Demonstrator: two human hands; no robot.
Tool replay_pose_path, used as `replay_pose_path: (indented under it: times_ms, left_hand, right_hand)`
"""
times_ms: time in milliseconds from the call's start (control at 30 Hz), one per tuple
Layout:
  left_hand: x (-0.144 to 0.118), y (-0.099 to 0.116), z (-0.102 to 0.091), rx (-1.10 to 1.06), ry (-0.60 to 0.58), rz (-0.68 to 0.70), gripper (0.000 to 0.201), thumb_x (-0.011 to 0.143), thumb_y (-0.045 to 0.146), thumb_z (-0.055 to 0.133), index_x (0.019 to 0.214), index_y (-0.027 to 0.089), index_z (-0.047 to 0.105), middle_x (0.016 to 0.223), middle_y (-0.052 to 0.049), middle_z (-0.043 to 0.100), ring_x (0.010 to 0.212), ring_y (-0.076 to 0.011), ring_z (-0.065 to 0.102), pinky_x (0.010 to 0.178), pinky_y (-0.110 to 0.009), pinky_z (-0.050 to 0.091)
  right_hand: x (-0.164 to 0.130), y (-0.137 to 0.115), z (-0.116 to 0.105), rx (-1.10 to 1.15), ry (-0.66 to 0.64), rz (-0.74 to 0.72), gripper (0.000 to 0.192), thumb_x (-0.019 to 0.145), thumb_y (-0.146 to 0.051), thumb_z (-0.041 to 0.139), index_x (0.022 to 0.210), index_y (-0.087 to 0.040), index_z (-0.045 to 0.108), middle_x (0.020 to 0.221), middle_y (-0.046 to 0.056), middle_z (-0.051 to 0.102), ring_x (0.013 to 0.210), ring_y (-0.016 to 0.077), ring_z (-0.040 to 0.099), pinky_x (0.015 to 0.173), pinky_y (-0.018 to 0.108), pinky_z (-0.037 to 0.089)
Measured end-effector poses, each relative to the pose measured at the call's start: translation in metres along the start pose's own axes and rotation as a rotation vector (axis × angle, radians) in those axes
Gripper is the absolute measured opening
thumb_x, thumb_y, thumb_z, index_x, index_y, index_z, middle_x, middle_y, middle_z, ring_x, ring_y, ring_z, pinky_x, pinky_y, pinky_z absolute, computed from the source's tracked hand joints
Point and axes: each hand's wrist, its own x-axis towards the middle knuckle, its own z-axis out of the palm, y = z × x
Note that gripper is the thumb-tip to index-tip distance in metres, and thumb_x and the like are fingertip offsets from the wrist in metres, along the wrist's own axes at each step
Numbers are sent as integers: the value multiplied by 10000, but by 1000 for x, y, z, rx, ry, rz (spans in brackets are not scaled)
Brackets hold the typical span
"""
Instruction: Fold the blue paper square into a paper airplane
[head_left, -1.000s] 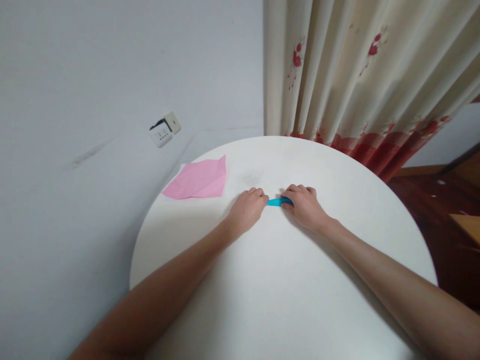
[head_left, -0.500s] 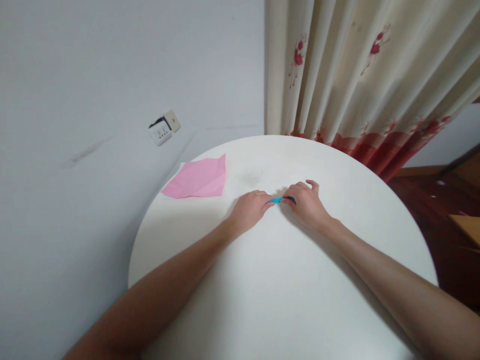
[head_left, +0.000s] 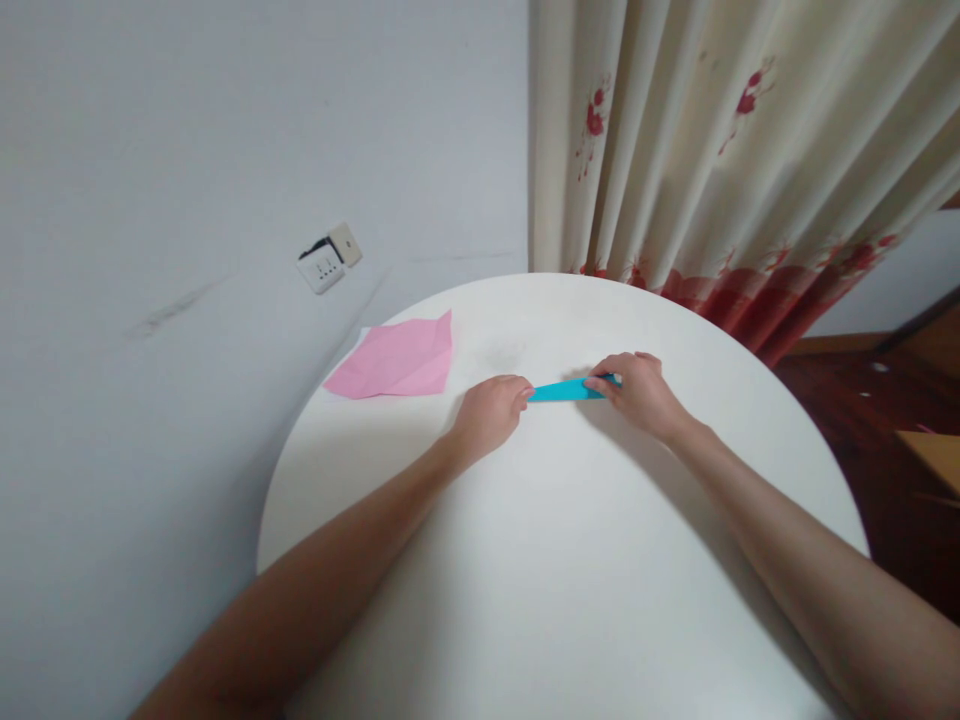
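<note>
A narrow strip of folded blue paper (head_left: 562,391) stretches between my two hands above the white round table (head_left: 540,560). My left hand (head_left: 491,412) pinches its left end, fingers closed. At the other end, my right hand (head_left: 634,390) grips the paper between thumb and fingers, which cover its right tip in part. The strip looks wider toward the right.
Pink paper (head_left: 397,358) with creases lies at the table's far left edge, a white sheet partly showing under it. A wall with a socket (head_left: 321,268) borders the left side. A cream and red curtain (head_left: 675,150) hangs behind the table.
My hands have drawn apart, the right one moving rightward and slightly away. Much more of the blue paper now shows between them. The pink paper has stayed put.
</note>
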Motion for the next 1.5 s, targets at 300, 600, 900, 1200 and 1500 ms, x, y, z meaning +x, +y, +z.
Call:
replay_pose_path:
  times_ms: [300,600,900,1200,1500]
  left_hand:
    - [2,-1,3,188,-62,25,315,1048,252,381,926,196,666,928,-66,712,913,-215,661,816,-326,483]
    - [-25,33,20,253,-61,255,580,1066,419,349,1557,114,303,1653,-147,280,1545,-258,211,1238,-456,204]
    - [-26,30,32,220,-175,224,732,1041,592,254,1581,98,249,1664,-179,204,1561,-276,136,1252,-470,140]
    - [-24,30,35,237,-120,230,584,1036,299,277,1554,30,291,1647,-192,257,1550,-251,192,1253,-432,181]
    - [-34,26,30,396,-90,-94,824,999,630,342,1509,-15,373,1569,-297,353,1501,-396,288,1212,-526,252]
  right_hand:
    - [4,14,5,200,-47,91,213,897,-315,601,810,-183,744,751,47,734,706,198,624,677,301,428]
    - [5,17,15,-55,-79,201,204,916,-286,580,882,-200,762,871,65,767,815,228,664,751,340,405]
    - [2,8,21,-167,38,208,266,928,-241,531,1081,-197,744,1114,129,731,1084,318,627,990,530,356]
    - [-25,-36,55,-160,-182,-139,563,1017,-225,287,1545,-47,362,1600,176,389,1500,286,317,1202,501,262]
    - [-25,-35,52,-277,-258,-159,597,1049,-339,260,1570,-53,317,1642,177,278,1532,290,233,1221,530,222]
